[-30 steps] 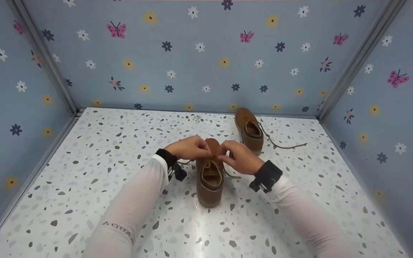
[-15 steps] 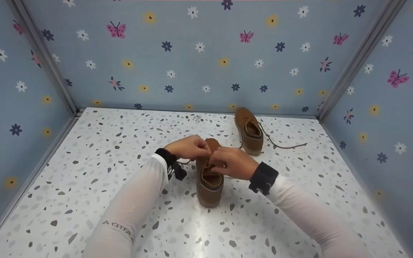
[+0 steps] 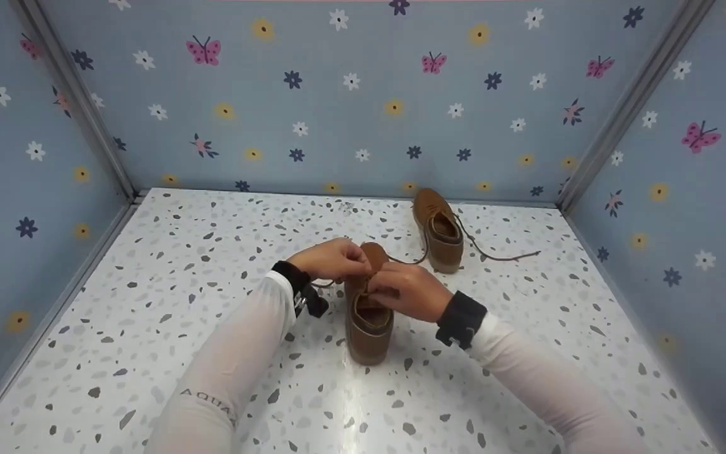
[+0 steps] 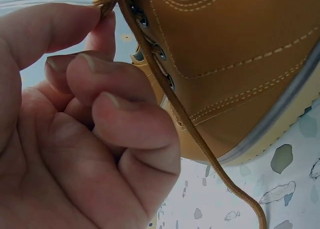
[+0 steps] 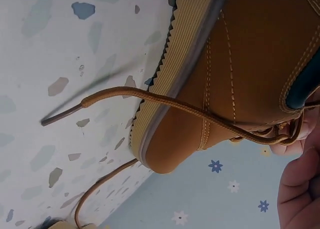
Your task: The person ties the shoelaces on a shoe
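A brown lace-up shoe stands on the speckled surface, toe pointing away. My left hand is over its front, pinching the shoelace between thumb and forefinger while the other fingers curl in. One lace end hangs down past the eyelets in the left wrist view. From the right, my right hand reaches over the shoe's opening, fingers curled and pinching at the lace; its grip is largely hidden. In the right wrist view, a loose end of the brown lace crosses the shoe's side, its tip reaching over the surface.
Another brown shoe stands behind and to the right, near the back panel. One of its laces trails right over the speckled surface. Blue flowered panels enclose the back and both sides.
My right hand has moved left and toward me, from beside the shoe's front to over its opening. My left hand keeps its pinch in nearly the same place.
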Motion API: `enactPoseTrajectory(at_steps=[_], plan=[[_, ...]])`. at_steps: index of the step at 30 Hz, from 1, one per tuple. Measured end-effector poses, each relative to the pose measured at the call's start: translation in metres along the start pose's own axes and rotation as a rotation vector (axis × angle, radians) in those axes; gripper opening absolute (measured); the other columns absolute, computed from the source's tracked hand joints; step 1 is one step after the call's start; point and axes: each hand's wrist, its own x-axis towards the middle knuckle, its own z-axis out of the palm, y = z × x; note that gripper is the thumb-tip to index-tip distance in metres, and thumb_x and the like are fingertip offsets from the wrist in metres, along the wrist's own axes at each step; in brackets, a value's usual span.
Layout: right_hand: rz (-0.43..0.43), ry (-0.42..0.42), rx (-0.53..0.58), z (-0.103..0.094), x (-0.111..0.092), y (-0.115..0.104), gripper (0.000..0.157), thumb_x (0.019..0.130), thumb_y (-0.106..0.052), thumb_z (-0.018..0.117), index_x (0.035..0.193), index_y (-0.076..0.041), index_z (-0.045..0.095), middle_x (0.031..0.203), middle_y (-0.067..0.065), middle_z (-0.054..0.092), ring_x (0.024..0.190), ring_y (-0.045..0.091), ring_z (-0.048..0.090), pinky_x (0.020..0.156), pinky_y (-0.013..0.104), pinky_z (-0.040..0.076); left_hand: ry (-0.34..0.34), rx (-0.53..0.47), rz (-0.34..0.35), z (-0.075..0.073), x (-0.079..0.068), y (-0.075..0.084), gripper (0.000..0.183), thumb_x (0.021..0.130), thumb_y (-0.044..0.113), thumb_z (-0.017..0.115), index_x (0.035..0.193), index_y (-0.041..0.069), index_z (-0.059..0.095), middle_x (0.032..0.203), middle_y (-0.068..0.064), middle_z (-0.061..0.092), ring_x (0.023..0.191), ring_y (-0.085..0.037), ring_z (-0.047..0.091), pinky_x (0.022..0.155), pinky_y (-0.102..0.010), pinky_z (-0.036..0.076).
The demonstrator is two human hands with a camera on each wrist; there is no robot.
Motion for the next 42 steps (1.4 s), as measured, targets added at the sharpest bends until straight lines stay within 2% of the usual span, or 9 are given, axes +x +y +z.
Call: enactPoseTrajectory(at_steps=[6,18,22,31,36,42], plan=[[0.004,0.046,0.080,0.003,-0.010,0.010,0.012,0.087,-0.007,0.083,0.096,-0.014,0.078,0.094,0.002,0.075,0.087,0.014,0.070,0.075,0.028,0.058,0.005,-0.020,-0.008,0.001,0.000,-0.002,0.016,0.098,0.022,0.065,0.097,0.011,0.075,0.080,0.006,0.065,0.064,-0.006,0.054,0.060,-0.022,0.044],[0.012,0.083,0.099,0.008,-0.015,0.018,0.013,0.086,-0.006,0.083,0.096,-0.013,0.078,0.094,0.001,0.076,0.088,0.014,0.072,0.077,0.028,0.059,0.007,-0.021,0.003,-0.001,-0.001,-0.003,0.021,0.099,0.024,0.066,0.100,0.005,0.075,0.075,0.007,0.062,0.062,-0.006,0.053,0.059,-0.022,0.045],[0.028,0.080,0.111,0.008,-0.016,0.018,0.013,0.087,-0.007,0.083,0.097,-0.013,0.076,0.094,0.002,0.075,0.087,0.015,0.071,0.076,0.029,0.059,0.009,-0.020,0.010,-0.001,-0.002,-0.005,0.020,0.099,0.024,0.065,0.099,0.006,0.075,0.073,0.008,0.061,0.061,-0.006,0.052,0.059,-0.022,0.045],[0.106,0.055,0.131,0.008,-0.019,0.018,0.010,0.092,-0.006,0.078,0.097,-0.012,0.071,0.089,0.003,0.071,0.072,0.022,0.068,0.065,0.025,0.054,0.039,-0.087,0.052,0.002,-0.003,-0.011,0.016,0.102,0.024,0.063,0.100,0.011,0.072,0.073,0.009,0.056,0.065,-0.007,0.051,0.061,-0.024,0.044],[0.157,0.040,0.156,0.009,-0.019,0.018,0.010,0.092,-0.006,0.076,0.098,-0.011,0.069,0.090,0.004,0.071,0.073,0.016,0.066,0.065,0.025,0.055,0.063,-0.131,0.072,0.003,-0.004,-0.015,0.016,0.103,0.023,0.062,0.103,0.010,0.071,0.075,0.008,0.056,0.063,-0.008,0.050,0.059,-0.023,0.043],[0.263,0.009,0.201,0.007,-0.019,0.017,0.010,0.092,-0.002,0.070,0.098,-0.009,0.066,0.089,0.005,0.069,0.072,0.011,0.063,0.065,0.024,0.055,0.114,-0.126,0.044,0.005,-0.007,-0.016,0.018,0.101,0.025,0.063,0.104,0.010,0.071,0.083,0.007,0.062,0.069,-0.009,0.055,0.064,-0.024,0.047]])
